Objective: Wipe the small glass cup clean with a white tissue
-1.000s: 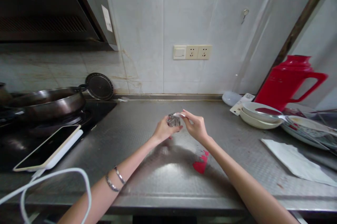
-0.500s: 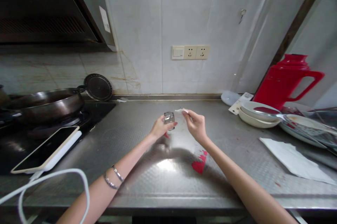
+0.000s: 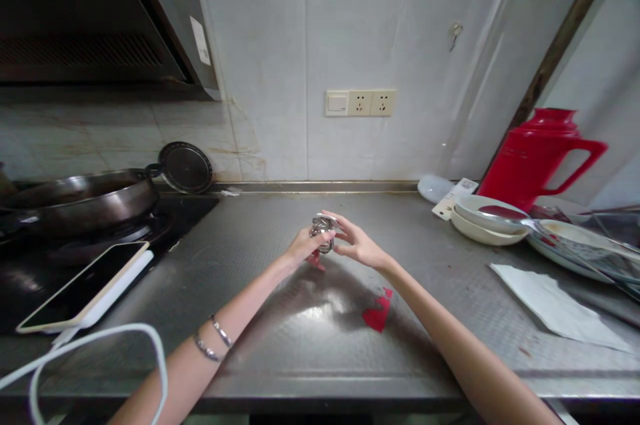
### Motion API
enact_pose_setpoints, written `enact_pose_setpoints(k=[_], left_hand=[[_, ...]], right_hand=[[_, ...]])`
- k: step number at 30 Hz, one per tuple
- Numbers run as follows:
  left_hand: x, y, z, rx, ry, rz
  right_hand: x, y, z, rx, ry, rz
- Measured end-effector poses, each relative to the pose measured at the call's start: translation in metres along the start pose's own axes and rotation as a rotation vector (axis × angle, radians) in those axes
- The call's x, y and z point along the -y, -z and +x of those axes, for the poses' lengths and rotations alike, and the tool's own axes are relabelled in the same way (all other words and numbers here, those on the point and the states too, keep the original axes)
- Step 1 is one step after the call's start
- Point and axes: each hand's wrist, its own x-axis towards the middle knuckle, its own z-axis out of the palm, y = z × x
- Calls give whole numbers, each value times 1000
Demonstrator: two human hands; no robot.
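Observation:
My left hand (image 3: pixel 304 246) is closed around a small clear glass object (image 3: pixel 323 232), held above the steel counter (image 3: pixel 260 345). On the right side of the glass, my right hand (image 3: pixel 356 243) has its fingers bent around the rim and side, with a bit of white tissue (image 3: pixel 327 216) under the fingertips at the top. A flat red piece (image 3: pixel 379 312) lies on the counter below my right hand.
A pan (image 3: pixel 95 198) on the stove and a phone (image 3: pixel 85 285) with a white cable are at left. Bowls (image 3: pixel 487 232), plates, a red thermos jug (image 3: pixel 535 158) and a folded white tissue (image 3: pixel 555 302) are at right.
My right hand has moved left and slightly down with the white tissue, from beside the glass onto it. Its fingers have spread from a pinch to curve around the glass.

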Motion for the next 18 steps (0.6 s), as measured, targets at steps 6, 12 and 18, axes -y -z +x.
enact_pose_setpoints(k=[6, 12, 18], left_hand=[[0, 5, 1, 75, 9, -11], [15, 7, 11, 39, -262, 21], [30, 1, 14, -139, -490, 173]], right_hand=[[-9, -8, 0, -99, 19, -117], [-9, -4, 6, -189, -112, 1], [2, -2, 12, -151, -195, 163]])
